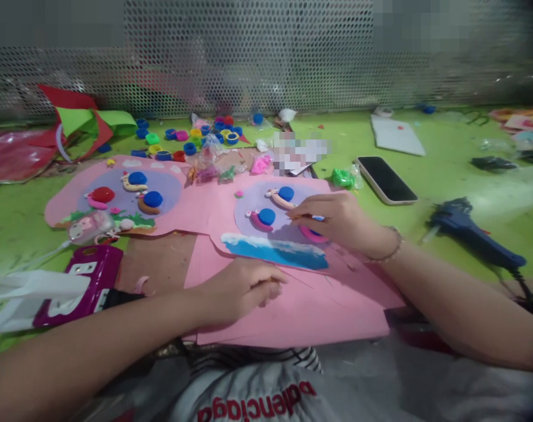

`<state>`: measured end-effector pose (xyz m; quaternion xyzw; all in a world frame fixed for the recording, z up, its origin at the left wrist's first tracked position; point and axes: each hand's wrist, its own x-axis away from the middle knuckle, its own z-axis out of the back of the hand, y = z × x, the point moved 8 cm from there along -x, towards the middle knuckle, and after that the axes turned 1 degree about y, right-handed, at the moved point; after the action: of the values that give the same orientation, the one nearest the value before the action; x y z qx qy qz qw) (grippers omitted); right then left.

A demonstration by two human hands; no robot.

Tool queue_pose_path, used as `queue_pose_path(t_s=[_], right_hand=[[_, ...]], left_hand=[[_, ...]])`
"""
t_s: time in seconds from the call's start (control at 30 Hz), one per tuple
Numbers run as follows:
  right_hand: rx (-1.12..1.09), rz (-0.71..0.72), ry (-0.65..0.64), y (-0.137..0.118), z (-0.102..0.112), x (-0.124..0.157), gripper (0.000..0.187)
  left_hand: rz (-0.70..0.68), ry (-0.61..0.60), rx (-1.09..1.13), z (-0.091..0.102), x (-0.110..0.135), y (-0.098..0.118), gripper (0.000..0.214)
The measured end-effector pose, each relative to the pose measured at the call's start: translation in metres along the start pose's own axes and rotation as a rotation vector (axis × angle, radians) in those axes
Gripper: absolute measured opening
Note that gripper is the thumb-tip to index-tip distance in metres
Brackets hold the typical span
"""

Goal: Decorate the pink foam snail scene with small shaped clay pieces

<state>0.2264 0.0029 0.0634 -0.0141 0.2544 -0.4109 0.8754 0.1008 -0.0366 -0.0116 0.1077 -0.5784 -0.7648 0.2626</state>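
Observation:
My right hand (pixel 339 220) is closed in a pinch over the right-hand pink paper picture, its fingertips by the snail figures. A small orange-brown bit shows at those fingertips, too small to name. Beside them lie a beige clay snail (pixel 280 198) and a pink clay snail (pixel 261 220), each with a blue cap as its shell; another pink figure (pixel 313 234) is partly under the hand. Blue and white clay waves (pixel 275 252) line the picture's lower edge. My left hand (pixel 244 290) rests with curled fingers on the pink paper (pixel 292 319); what it holds, if anything, is hidden.
A finished-looking snail picture (pixel 68 199) lies left, near a purple power strip (pixel 99 266). Coloured bottle caps (pixel 196 133) and clay packets sit behind. A phone (pixel 386 179) and a glue gun (pixel 472 231) lie right. A perforated metal panel (pixel 248 58) borders the back.

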Motion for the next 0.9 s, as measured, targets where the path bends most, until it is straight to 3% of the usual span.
queue_pose_path(t_s=[0.2, 0.43, 0.6, 0.77, 0.9], right_hand=[[0.053, -0.142, -0.017, 0.012, 0.002, 0.0, 0.021], [0.034, -0.161, -0.021, 0.018, -0.001, 0.001, 0.018], [-0.05, -0.173, -0.001, 0.024, -0.005, 0.002, 0.035], [-0.101, -0.266, 0.056, 0.024, 0.0, 0.0, 0.01], [-0.091, -0.166, 0.039, 0.01, -0.007, -0.006, 0.01]], left_hand=[[-0.02, -0.01, -0.058, 0.001, -0.001, 0.002, 0.022], [-0.075, -0.007, -0.139, 0.002, 0.0, 0.009, 0.019], [-0.077, -0.015, -0.235, 0.002, 0.002, 0.013, 0.022], [-0.184, -0.041, -0.351, -0.001, 0.004, 0.021, 0.02], [-0.212, -0.044, -0.378, -0.004, 0.003, 0.021, 0.02]])
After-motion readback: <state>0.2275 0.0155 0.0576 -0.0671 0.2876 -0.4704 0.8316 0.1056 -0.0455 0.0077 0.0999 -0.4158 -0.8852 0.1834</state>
